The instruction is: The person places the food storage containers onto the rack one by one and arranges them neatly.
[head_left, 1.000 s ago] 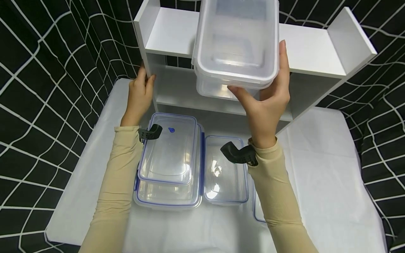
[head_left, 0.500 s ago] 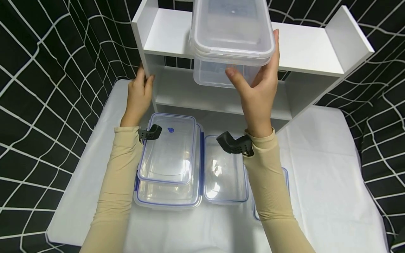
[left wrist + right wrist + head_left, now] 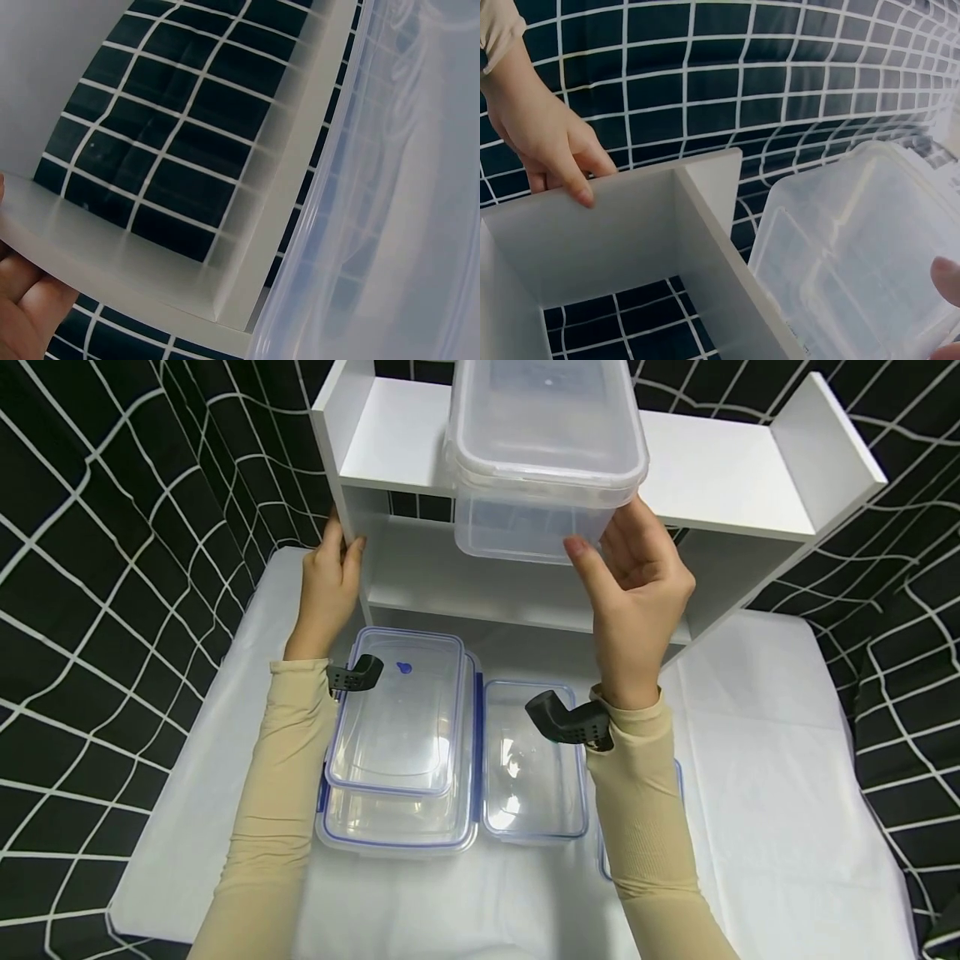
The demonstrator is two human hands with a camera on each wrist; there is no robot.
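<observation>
In the head view, a large clear plastic food container [image 3: 547, 518] with a frosted lid is at the upper shelf, its front jutting past the shelf's front edge. Whether it rests on the shelf I cannot tell. My right hand [image 3: 637, 585] holds its lower right front corner, thumb on the front and curled fingers beside and partly behind it. My left hand [image 3: 330, 585] grips the left side panel of the white shelf unit [image 3: 731, 468], thumb on the inner side. The right wrist view shows the left hand [image 3: 562, 146] on that panel and the container [image 3: 855, 247] alongside.
Below the shelf, a blue-rimmed container [image 3: 397, 718] lies on a larger one [image 3: 397, 822] on the white-covered table [image 3: 787, 777]. To their right sits another blue-rimmed container [image 3: 532, 777]. A further blue rim [image 3: 604, 860] shows partly under my right forearm. Black grid-patterned cloth [image 3: 112, 610] surrounds the table.
The container has shifted slightly left, and more of its front wall shows. My right hand has slid from its right side down to the lower corner. My left hand stays on the panel.
</observation>
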